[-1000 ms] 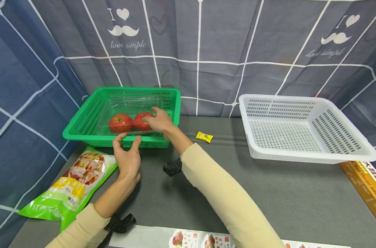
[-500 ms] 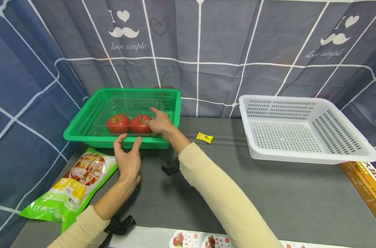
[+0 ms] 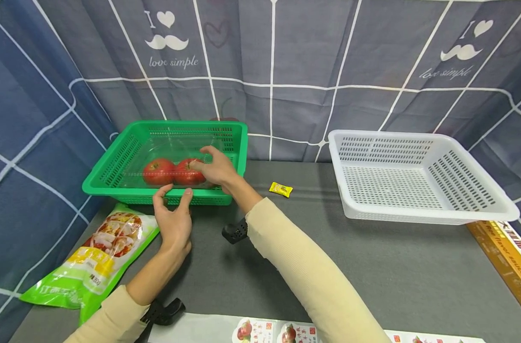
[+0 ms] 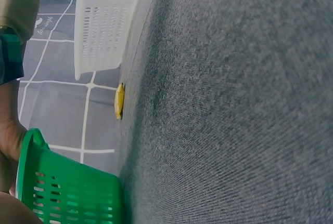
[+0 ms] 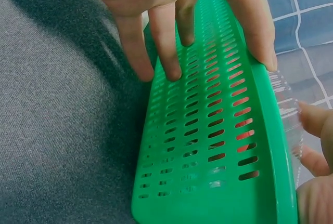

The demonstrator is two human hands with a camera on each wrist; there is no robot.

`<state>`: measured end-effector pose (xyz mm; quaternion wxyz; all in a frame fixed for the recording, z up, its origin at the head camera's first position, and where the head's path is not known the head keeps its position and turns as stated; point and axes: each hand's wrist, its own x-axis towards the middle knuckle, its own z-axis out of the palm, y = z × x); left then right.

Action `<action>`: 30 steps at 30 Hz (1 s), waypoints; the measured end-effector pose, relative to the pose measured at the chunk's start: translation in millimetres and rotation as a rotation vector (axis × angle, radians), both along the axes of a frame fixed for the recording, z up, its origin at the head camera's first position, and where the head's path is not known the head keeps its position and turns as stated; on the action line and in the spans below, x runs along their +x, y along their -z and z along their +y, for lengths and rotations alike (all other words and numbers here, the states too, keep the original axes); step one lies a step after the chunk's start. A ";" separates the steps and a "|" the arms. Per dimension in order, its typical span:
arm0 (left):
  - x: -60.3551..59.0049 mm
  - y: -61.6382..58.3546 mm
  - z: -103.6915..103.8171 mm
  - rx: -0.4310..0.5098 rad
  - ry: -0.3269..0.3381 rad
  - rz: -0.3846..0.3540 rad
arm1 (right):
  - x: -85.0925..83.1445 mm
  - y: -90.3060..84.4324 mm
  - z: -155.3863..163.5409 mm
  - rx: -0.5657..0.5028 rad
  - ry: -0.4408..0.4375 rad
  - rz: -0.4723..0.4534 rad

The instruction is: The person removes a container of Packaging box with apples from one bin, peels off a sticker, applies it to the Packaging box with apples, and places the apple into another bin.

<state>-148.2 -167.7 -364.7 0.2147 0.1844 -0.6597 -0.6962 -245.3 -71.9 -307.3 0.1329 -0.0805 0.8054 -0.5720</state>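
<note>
Green plastic makes up the basket (image 3: 131,157) at the back left of the grey surface (image 3: 372,267). Inside it lies a clear plastic box (image 3: 174,147) with two red tomatoes (image 3: 159,171) side by side.

The right hand (image 3: 215,166) reaches over the near rim of the green basket. Its fingers (image 3: 198,164) are curled on the clear box, right at the tomato on the right. The thumb sticks up on top. I cannot tell how hard it squeezes.

The left hand (image 3: 172,216) sits in front of the basket, just at its near wall. Its fingers (image 5: 161,42) are spread apart and nearly straight. In the right wrist view the thumb lies on the green rim and the other fingertips touch the slotted wall. It does not hold anything.

A small yellow packet (image 3: 280,189) lies on the surface between the two baskets. The white basket (image 3: 475,190) stands at the right, well apart from the hands. A green snack bag (image 3: 88,262) lies flat at the left, near the left arm. An orange box (image 3: 509,257) peeks in at the right edge. A strip with fruit pictures (image 3: 260,331) lies along the near edge. A blue-grey checked cloth (image 3: 311,57) hangs behind it all.
</note>
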 end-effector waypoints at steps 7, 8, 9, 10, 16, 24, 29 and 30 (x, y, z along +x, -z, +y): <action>0.4 -0.3 1.0 -0.007 0.001 -0.005 | -1.2 -0.7 1.8 0.042 0.005 -0.014; 0.2 0.3 0.9 -0.008 0.000 -0.001 | -1.6 -0.7 2.0 0.036 0.005 -0.017; 0.0 0.8 0.8 -0.007 0.001 0.005 | -1.8 -0.9 2.4 0.024 0.004 -0.020; -0.3 1.4 0.7 -0.009 0.001 0.010 | -2.2 -0.9 2.6 0.010 0.004 -0.019; -2.0 5.6 -0.3 -0.011 -0.014 0.042 | -2.6 -0.9 5.0 -0.062 -0.007 0.017; -2.1 6.1 0.0 -0.007 0.006 0.031 | 0.4 0.3 9.3 -0.133 -0.010 0.082; -1.6 6.1 -1.1 -0.016 0.004 0.028 | 3.6 -1.3 11.3 -0.216 0.004 0.091; -1.5 6.0 -1.4 -0.018 0.002 0.029 | 4.5 -2.1 12.0 -0.238 0.008 0.087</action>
